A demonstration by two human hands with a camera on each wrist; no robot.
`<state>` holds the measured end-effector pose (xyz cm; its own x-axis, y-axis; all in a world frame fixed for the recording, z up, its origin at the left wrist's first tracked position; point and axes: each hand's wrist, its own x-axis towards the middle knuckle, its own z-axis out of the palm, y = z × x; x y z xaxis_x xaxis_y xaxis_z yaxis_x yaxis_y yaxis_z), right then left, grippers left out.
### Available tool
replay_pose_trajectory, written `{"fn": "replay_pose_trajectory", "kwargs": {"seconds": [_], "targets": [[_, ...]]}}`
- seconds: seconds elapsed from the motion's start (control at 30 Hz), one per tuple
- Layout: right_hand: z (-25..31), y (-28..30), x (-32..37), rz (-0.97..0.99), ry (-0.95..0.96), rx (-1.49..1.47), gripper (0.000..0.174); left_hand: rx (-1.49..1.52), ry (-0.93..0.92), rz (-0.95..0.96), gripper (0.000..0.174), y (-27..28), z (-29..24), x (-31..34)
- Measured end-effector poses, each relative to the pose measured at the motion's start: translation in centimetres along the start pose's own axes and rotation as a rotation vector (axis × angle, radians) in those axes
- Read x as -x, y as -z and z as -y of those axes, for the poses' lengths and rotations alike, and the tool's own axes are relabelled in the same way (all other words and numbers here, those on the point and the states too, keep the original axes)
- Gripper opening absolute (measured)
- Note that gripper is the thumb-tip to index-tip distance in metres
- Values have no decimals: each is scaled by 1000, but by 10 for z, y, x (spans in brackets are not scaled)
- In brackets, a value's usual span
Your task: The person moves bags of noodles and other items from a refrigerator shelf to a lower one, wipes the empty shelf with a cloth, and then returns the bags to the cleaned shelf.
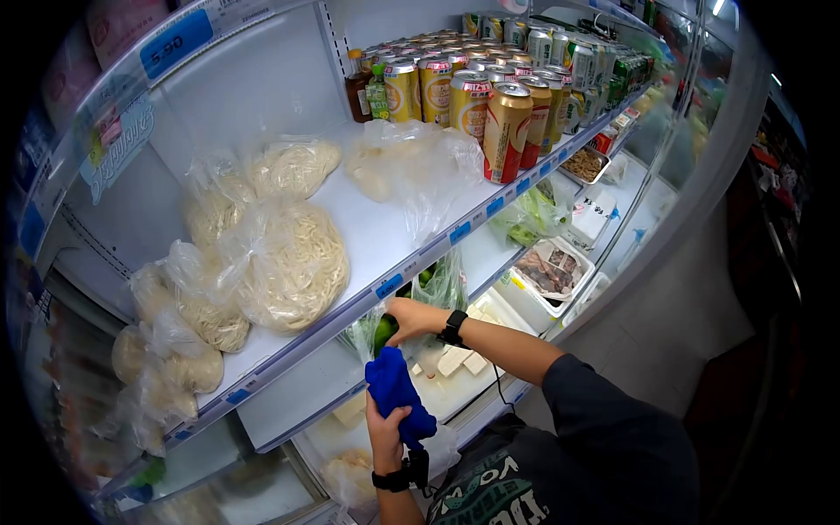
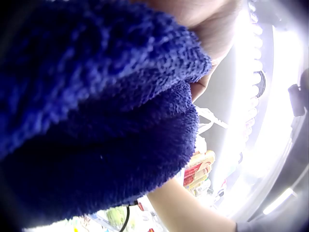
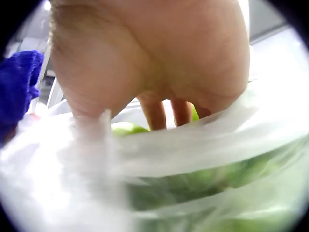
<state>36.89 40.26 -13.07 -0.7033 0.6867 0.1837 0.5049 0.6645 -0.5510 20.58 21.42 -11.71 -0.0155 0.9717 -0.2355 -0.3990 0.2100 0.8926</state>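
Observation:
My left hand point(image 1: 385, 430) grips a bunched blue cloth point(image 1: 401, 394), thumb across it. In the left wrist view the cloth point(image 2: 106, 106) fills much of the picture, with part of the hand point(image 2: 203, 24) behind it. My right hand point(image 1: 416, 320) reaches down into a clear plastic bag on the lower shelf, fingers and thumb round a dark green vegetable point(image 1: 384, 332). In the right wrist view the hand point(image 3: 149, 58) points down into the bag point(image 3: 203, 154), with bright green point(image 3: 128, 128) showing past the palm; the bag rim hides the fingertips.
The upper shelf edge point(image 1: 424, 255) runs just above my right hand. On that shelf stand bagged noodles point(image 1: 293, 262), a thin plastic bag point(image 1: 416, 166) and rows of cans point(image 1: 507, 131). Below are white blocks point(image 1: 453, 360) in a tray and a meat tray point(image 1: 551, 271).

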Motion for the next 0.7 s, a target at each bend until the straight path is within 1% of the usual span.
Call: {"fn": "replay_pose_trajectory", "kwargs": {"seconds": [0.03, 0.1, 0.13, 0.17, 0.23, 0.3, 0.33, 0.37, 0.43, 0.47, 0.5, 0.57, 0.63, 0.67, 0.7], "targets": [[-3, 4, 3, 107, -30, -67, 61, -18, 2, -24, 70, 0, -4, -2], [-13, 4, 5, 57, 14, -115, 55, -9, 0, -34, 68, 0, -5, -2], [-25, 23, 1, -41, -68, -264, 49, -26, -30, -30, 67, 2, -6, -8], [-25, 18, 3, -142, -32, -275, 36, -25, -33, -30, 66, 2, -1, -6], [-50, 38, -4, -690, -145, -131, 25, -32, -63, -41, 62, -5, -15, -9], [-54, 39, -1, -728, -391, 62, 20, -28, -54, -62, 60, -5, -13, -6], [-62, 41, -2, -761, -412, 46, 26, -115, -77, -68, 60, 4, -7, -13], [-71, 26, 6, -759, -414, 45, 26, -69, -63, -59, 60, -2, -11, -8], [-90, 18, -17, -644, -268, -217, 37, -156, -102, -84, 63, -1, -7, -12], [-107, 10, -19, -453, -434, -281, 47, -106, -87, -73, 62, -3, -7, -9], [-124, -13, -19, -536, -279, -193, 45, -95, -81, -80, 61, -4, -6, -8], [-142, -40, -20, -571, -368, -14, 41, -107, -37, -53, 58, 0, -4, -6], [-111, 0, -11, -629, -521, -343, 36, -82, -55, -83, 56, 2, 0, -5], [-118, -7, -11, -696, -461, -324, 31, -78, -45, -80, 56, 3, 3, -4], [-83, 18, -4, -785, -421, -381, 26, -77, -39, -79, 56, 5, 4, -5]]}}
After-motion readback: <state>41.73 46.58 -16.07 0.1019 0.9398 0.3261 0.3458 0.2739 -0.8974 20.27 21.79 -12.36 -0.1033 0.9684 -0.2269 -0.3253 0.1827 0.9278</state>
